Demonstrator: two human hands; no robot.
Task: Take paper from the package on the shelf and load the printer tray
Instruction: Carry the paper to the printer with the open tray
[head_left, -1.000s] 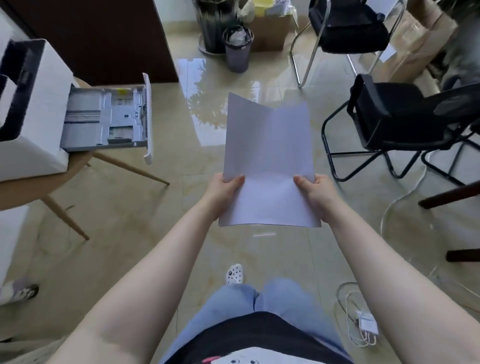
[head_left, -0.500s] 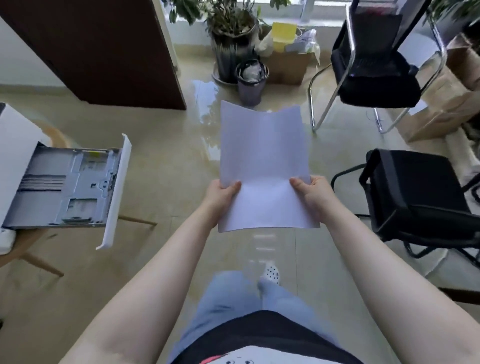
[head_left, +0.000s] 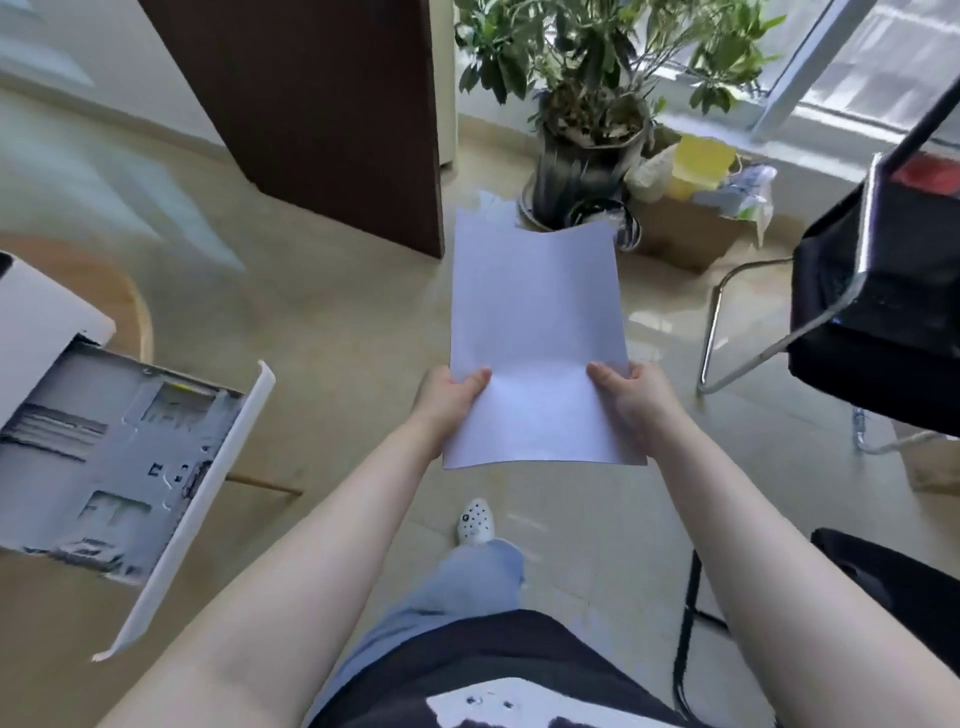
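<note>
My left hand (head_left: 451, 397) and right hand (head_left: 626, 397) each pinch a side edge of the paper (head_left: 537, 343), thumbs on top, holding it out in front of me over the floor; its far edge sags in the middle. Well off to the left of my left hand, the printer tray (head_left: 124, 457) stands pulled out of the white printer (head_left: 36, 332), with no paper in it. A black chair (head_left: 883, 312) sits to the right of my right hand, a potted plant (head_left: 587, 104) beyond the paper.

paper (head_left: 535, 332): matt white sheets in your grip | tray (head_left: 119, 457): grey plastic, white smooth front | floor (head_left: 332, 322): glossy tile, you get glare | chair (head_left: 727, 322): shiny metal frame, black cloth | door (head_left: 322, 104): dark wood, matt
</note>
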